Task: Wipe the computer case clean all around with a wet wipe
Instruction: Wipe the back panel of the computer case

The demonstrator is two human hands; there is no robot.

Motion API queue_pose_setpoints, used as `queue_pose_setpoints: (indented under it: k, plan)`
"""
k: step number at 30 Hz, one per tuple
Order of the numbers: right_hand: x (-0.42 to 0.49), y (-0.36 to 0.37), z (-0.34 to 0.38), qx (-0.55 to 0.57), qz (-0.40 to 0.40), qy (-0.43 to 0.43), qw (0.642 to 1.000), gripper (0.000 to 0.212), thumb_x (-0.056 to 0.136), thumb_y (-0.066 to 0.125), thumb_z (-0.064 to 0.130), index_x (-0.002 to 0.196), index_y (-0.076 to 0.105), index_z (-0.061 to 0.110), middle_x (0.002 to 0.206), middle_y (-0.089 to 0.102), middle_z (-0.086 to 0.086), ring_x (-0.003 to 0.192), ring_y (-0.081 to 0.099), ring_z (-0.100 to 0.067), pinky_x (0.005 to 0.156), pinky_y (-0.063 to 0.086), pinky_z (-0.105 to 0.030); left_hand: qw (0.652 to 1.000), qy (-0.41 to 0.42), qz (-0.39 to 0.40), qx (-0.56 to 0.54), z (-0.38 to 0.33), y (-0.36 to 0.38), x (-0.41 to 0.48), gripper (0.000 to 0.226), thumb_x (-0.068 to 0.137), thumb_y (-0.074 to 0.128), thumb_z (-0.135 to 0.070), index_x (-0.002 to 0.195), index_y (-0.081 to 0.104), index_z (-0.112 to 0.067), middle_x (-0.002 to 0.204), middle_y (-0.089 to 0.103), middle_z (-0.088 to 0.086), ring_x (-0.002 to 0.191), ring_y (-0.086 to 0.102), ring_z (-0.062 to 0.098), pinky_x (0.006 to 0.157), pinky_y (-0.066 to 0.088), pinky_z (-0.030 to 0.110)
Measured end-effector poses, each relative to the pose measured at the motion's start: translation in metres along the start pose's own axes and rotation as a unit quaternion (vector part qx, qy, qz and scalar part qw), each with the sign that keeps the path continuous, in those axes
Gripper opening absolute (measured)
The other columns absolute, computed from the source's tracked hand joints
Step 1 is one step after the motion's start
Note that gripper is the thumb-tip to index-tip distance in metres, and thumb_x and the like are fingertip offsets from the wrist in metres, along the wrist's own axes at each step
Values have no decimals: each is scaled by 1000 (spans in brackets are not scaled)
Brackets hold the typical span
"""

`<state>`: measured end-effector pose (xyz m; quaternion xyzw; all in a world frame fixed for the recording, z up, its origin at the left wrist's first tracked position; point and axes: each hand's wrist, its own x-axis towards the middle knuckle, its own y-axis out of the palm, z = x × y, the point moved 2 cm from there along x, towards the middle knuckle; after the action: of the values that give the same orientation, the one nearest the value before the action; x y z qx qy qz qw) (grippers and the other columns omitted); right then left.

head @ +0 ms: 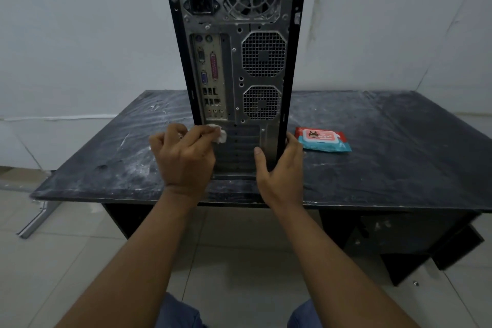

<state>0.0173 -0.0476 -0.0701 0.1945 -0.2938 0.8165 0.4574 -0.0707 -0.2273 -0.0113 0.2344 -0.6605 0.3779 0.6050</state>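
A black computer case (239, 66) stands upright on the dark table (386, 141), its grey metal back panel with ports and fan grilles facing me. My left hand (183, 157) grips a crumpled white wet wipe (219, 133) and presses it against the lower left of the back panel, just under the port block. My right hand (279, 170) holds the case's lower right edge, thumb on the back panel and fingers wrapped round the side.
A red and blue pack of wet wipes (323, 139) lies on the table right of the case. The tabletop is streaked with white dust. A white wall stands close behind. A metal bar (34, 221) lies on the tiled floor at left.
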Motion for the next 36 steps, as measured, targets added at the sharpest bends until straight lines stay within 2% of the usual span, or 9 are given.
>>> queue_pose_setpoints:
  k: [4, 10, 14, 19, 23, 27, 30, 36]
  plan:
    - [0, 0, 0, 1, 8, 6, 1000, 69, 98, 64, 58, 150, 38, 21, 141, 48, 1, 128, 51, -18, 103, 52, -51, 999, -34, -21, -16, -16, 4, 6, 19, 94, 78, -12, 91, 85, -29, 97, 80, -18, 91, 64, 24, 79, 37, 43]
    - [1, -1, -1, -4, 9, 5, 1000, 70, 97, 65, 55, 150, 39, 18, 142, 49, -3, 129, 52, -23, 101, 52, -53, 997, 13, -3, -80, -69, 13, 13, 20, 95, 74, -14, 86, 83, -29, 91, 77, -16, 88, 65, 23, 79, 36, 42]
    - [0, 0, -1, 0, 15, 2, 1000, 69, 98, 65, 55, 151, 39, 20, 141, 48, -1, 128, 53, -21, 101, 52, -53, 997, -1, -14, -74, -51, 10, 10, 23, 101, 70, -19, 87, 84, -31, 93, 77, -17, 90, 64, 23, 77, 38, 43]
    - [-1, 1, -1, -9, 14, 8, 1000, 73, 97, 65, 59, 151, 37, 21, 143, 47, 1, 130, 52, -20, 103, 52, -53, 998, -38, -33, -24, -3, 5, 3, 19, 92, 83, -15, 90, 85, -34, 96, 79, -20, 87, 64, 26, 80, 36, 44]
    - [-2, 1, 1, -15, 16, 8, 1000, 75, 96, 65, 58, 152, 36, 18, 143, 47, -1, 130, 52, -21, 104, 52, -53, 998, -44, -32, -38, -9, 7, 2, 19, 95, 80, -15, 90, 85, -32, 93, 79, -19, 85, 63, 27, 79, 38, 46]
    - [-3, -2, 1, -19, 34, 0, 999, 73, 90, 62, 42, 153, 34, 15, 143, 44, -5, 128, 51, -26, 102, 50, -56, 996, 7, -11, -83, -47, 15, 8, 19, 98, 76, -18, 90, 85, -33, 89, 77, -19, 83, 62, 23, 77, 37, 43]
    - [-3, -5, 1, -16, 45, -7, 999, 77, 82, 59, 34, 153, 34, 14, 142, 43, -5, 126, 50, -26, 100, 51, -57, 995, 14, -14, -102, -65, 18, 14, 23, 99, 71, -16, 86, 85, -30, 87, 76, -16, 78, 62, 23, 76, 37, 42]
    - [-5, -5, 3, -13, 61, 1, 998, 81, 80, 58, 31, 154, 30, 17, 142, 40, -3, 126, 49, -24, 101, 52, -56, 992, 83, 23, -94, -46, 21, -10, 16, 97, 78, -20, 88, 82, -33, 83, 72, -14, 73, 59, 22, 72, 38, 41]
